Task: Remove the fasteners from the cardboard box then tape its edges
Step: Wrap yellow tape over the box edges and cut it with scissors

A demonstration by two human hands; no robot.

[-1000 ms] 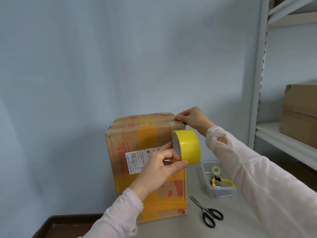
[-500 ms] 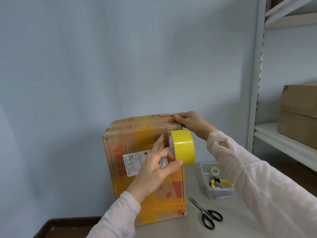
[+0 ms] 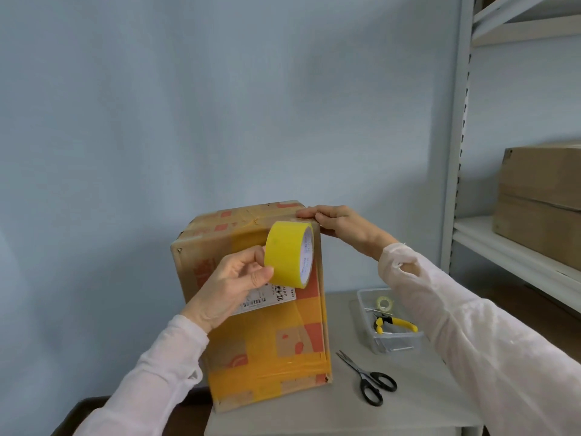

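Before box [image 3: 267, 341], left hand [image 3: 232, 281] gripping tape [image 3: 287, 253]

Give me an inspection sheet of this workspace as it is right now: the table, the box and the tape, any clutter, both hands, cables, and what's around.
Surface: grey table, carrying the box, scissors and a bin.
Job's things: cardboard box stands on end, with yellow tape bands and a shipping label on its front; yellow tape roll is held at its upper right front edge.
Clutter: black-handled scissors lie right of the box; behind them a clear bin holds yellow-handled pliers and a small tape ring.
Hands: left hand pinches the tape roll; right hand presses on the box's top right corner.
Cables: nothing seen.
Surroundings: pale blue wall; metal shelving at right with brown cartons.
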